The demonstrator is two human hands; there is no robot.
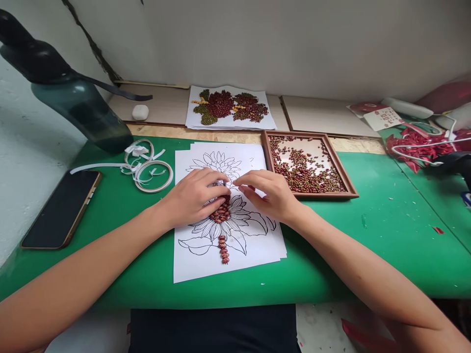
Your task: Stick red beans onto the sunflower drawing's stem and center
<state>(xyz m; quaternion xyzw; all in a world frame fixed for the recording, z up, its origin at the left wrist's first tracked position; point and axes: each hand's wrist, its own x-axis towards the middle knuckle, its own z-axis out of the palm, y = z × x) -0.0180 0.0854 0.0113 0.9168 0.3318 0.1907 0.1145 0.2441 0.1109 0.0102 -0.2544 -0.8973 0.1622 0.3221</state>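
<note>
Beans (221, 214) at frame centre could be dislodged if brushed by the left hand (200, 192), fingers parted; the right hand's (270, 193) grip cannot be told.

A rimmed tray (324, 196) bars low passage beyond right fingers (255, 180).

You occupy a craft work area, home or workshop undetermined. Indicators, clocked from your flower line drawing (240, 227): bean mosaic (222, 104) at 12 o'clock, bean tray (316, 195) at 2 o'clock, tape rolls (171, 175) at 10 o'clock.
</note>
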